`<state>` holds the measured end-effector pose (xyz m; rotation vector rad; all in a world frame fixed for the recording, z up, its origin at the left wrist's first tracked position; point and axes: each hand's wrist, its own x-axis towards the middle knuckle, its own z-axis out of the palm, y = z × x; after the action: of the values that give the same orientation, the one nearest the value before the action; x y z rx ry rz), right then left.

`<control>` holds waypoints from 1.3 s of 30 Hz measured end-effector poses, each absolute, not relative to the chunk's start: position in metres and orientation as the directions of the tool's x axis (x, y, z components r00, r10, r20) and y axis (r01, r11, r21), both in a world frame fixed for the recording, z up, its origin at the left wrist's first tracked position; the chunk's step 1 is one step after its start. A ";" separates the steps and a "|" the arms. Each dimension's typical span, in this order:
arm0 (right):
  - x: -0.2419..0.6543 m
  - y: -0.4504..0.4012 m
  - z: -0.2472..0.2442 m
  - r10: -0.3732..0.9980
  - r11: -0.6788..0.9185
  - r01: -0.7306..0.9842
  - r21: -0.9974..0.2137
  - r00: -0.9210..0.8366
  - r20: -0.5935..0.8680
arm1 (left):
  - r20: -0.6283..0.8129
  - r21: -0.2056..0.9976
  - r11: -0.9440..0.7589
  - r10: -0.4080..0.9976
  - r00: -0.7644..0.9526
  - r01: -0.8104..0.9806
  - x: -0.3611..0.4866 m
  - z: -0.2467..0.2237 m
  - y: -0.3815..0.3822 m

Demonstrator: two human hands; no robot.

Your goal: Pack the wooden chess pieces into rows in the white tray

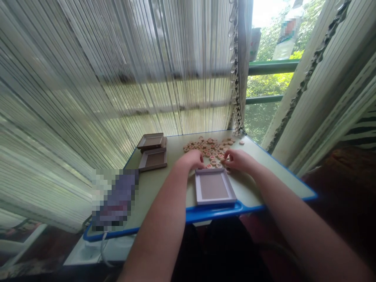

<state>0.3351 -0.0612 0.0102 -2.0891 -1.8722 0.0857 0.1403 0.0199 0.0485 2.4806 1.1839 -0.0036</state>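
Observation:
Many round wooden xiangqi pieces (213,157), marked with red or dark characters, lie loose on the pale table. My left hand (193,159) rests at the near left side of the pile, its fingers curled inward; what they hold, if anything, is hidden. On the pile's near right, my right hand (237,159) has thumb and fingertips closed about a piece at the pile's edge. Between my forearms stands a shallow white open box (216,186) with a bare brown bottom, just in front of the nearest pieces.
Further left are another shallow box part (153,158) and a stack of brown trays (151,140). A blurred-out dark item (117,199) with a cable lies at the table's left edge. The table (276,182) has a blue rim. String curtains (164,58) hang behind it.

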 end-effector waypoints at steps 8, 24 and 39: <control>0.334 -0.064 0.012 0.975 -0.078 0.953 -0.292 0.134 0.175 | -0.055 0.434 -0.589 0.738 0.673 0.682 0.144 0.042 0.025; 0.336 -0.067 0.016 0.967 -0.114 0.955 -0.275 0.171 0.192 | 0.023 0.397 -0.434 0.886 0.464 0.809 0.141 0.054 0.022; 0.337 -0.070 0.019 0.987 -0.054 0.944 -0.325 0.099 0.124 | -0.182 0.254 -0.467 0.837 0.516 0.847 0.140 0.061 0.009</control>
<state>0.3372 -0.0705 0.0194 -2.0613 -1.9043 0.1872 0.1404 0.0093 0.0607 2.4496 1.4060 -0.0457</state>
